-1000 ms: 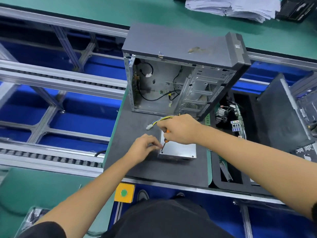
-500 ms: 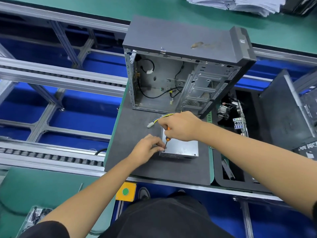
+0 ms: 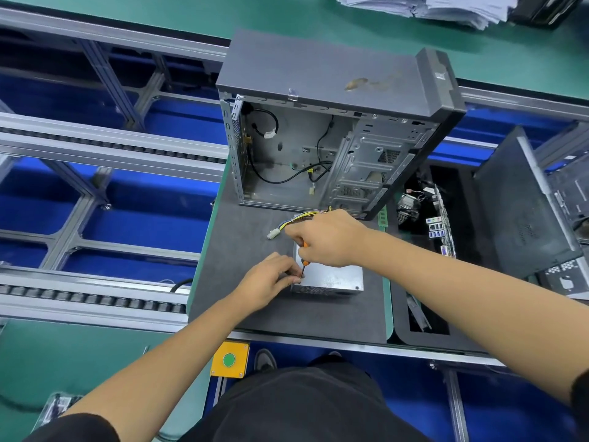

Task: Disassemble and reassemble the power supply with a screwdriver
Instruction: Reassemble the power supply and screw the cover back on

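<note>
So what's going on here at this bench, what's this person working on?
A person is working on a silver power supply that lies on a dark grey mat, out of the open computer case standing behind it. The right hand grips an orange-handled screwdriver, tip down at the unit's near left corner. The left hand pinches at that same corner, beside the tip. The unit's wire bundle trails left toward the case.
</note>
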